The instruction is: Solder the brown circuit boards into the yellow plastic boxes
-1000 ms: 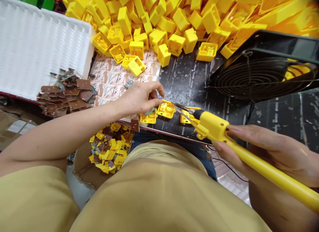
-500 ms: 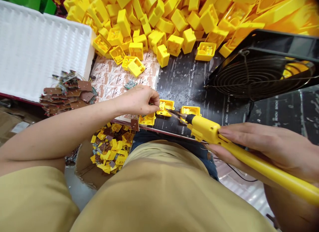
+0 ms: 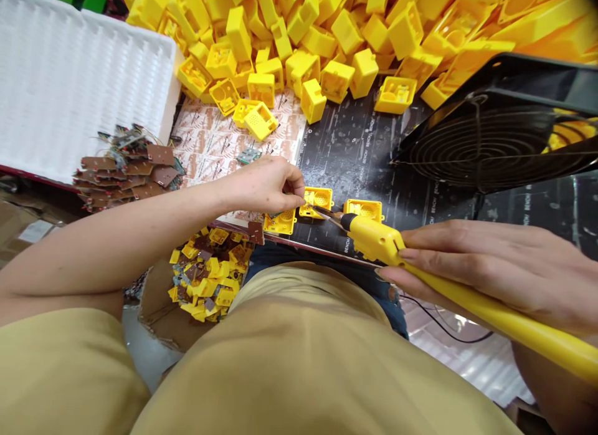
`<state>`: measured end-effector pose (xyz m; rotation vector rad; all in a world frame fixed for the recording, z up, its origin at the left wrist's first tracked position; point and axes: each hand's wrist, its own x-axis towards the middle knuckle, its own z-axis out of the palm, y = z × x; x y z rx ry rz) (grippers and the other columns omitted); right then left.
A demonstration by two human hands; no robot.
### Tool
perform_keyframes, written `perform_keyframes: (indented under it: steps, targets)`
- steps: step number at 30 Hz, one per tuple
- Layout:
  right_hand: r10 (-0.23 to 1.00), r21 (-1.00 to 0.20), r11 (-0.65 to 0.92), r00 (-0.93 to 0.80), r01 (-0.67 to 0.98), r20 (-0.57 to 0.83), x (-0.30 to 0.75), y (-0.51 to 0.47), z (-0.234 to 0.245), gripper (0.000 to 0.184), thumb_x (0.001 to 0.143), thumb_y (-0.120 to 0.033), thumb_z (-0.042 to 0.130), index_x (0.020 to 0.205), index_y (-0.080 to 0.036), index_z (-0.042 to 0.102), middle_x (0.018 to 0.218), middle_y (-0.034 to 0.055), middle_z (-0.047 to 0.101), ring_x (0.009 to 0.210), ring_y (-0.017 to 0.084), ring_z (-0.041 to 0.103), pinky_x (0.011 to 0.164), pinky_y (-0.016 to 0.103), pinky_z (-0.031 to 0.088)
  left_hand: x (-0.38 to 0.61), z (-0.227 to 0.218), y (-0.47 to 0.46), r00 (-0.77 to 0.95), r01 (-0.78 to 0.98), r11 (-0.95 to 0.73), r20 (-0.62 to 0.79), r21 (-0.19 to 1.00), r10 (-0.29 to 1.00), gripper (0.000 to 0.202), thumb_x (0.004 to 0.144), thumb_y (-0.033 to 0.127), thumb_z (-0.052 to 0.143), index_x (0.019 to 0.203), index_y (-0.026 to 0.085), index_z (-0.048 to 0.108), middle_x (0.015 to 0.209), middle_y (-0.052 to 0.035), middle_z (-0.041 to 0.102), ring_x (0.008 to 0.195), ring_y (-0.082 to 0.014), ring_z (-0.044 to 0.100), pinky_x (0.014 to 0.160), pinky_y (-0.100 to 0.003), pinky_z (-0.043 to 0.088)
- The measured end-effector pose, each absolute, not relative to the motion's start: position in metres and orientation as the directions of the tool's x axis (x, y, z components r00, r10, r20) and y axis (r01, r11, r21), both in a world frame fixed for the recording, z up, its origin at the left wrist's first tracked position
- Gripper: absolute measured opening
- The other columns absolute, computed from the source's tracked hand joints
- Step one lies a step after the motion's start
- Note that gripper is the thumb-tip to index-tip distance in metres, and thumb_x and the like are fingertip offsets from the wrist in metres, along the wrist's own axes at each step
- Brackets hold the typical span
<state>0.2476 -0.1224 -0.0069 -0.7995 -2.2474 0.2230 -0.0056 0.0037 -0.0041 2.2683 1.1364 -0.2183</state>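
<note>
My right hand (image 3: 495, 273) is wrapped round a yellow soldering iron (image 3: 374, 239), whose metal tip reaches into an open yellow plastic housing (image 3: 317, 200) on the black mat (image 3: 364, 161). My left hand (image 3: 264, 186) pinches something small at the left edge of that housing; I cannot make out what it is. A second open housing (image 3: 280, 223) lies just below my left fingers. A third one (image 3: 363, 209) sits right of the iron's tip.
A big heap of yellow housings (image 3: 327, 36) fills the back. A black wire-grille fan (image 3: 490, 136) stands at the right. A white ribbed tray (image 3: 70, 80) and a pile of brown circuit boards (image 3: 126, 170) lie at the left. A box of assembled parts (image 3: 210, 273) sits below the table edge.
The soldering iron has moved left and its tip now sits in the housing. My left fingers have closed into a tighter pinch at the housing's edge.
</note>
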Motion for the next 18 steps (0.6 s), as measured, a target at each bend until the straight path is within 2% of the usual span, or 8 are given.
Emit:
perform_keyframes:
  steps: [6,10,14,18]
  targets:
    - [0.556,-0.342,0.829,-0.592,0.442,0.584,0.249,-0.115,-0.007,0.015,0.081,-0.01,0.075,0.089,-0.014,0.063,0.079,0.0053,0.068,0.071,0.011,0.067,0.069,0.022,0.06,-0.004,-0.004,0.003,0.616,0.786,-0.503,-0.394,0.359,0.682,0.016,0.077,0.026,0.064,0.084,0.018,0.076,0.081,-0.0017,0.075,0.078,-0.0142,0.066,0.07,-0.024,0.041]
    - [0.525,-0.298,0.848,-0.615,0.439,0.589,0.249,-0.114,-0.003,0.012,0.085,-0.017,0.073,0.091,-0.016,0.062,0.08,0.0034,0.07,0.07,0.011,0.068,0.067,0.021,0.061,-0.002,-0.004,0.002,0.621,0.784,-0.527,-0.384,0.328,0.684,0.016,0.076,0.026,0.064,0.084,0.019,0.075,0.082,-0.0015,0.075,0.08,-0.0149,0.066,0.071,-0.025,0.041]
    - [0.546,-0.274,0.83,-0.606,0.486,0.579,0.251,-0.111,-0.002,0.013,0.087,-0.023,0.074,0.092,-0.019,0.062,0.079,0.0014,0.072,0.071,0.01,0.069,0.067,0.02,0.061,0.0,-0.003,0.002,0.622,0.783,-0.54,-0.393,0.307,0.678,0.015,0.077,0.027,0.065,0.084,0.019,0.076,0.082,-0.0017,0.075,0.08,-0.0158,0.066,0.072,-0.026,0.041]
    - [0.482,-0.22,0.868,-0.65,0.445,0.587,0.25,-0.112,-0.001,0.011,0.089,-0.026,0.071,0.092,-0.02,0.063,0.083,0.0026,0.073,0.071,0.011,0.069,0.064,0.022,0.06,0.002,-0.001,0.002,0.605,0.794,-0.55,-0.425,0.258,0.674,0.017,0.08,0.027,0.065,0.089,0.019,0.077,0.087,-0.0046,0.075,0.086,-0.0199,0.068,0.074,-0.029,0.041]
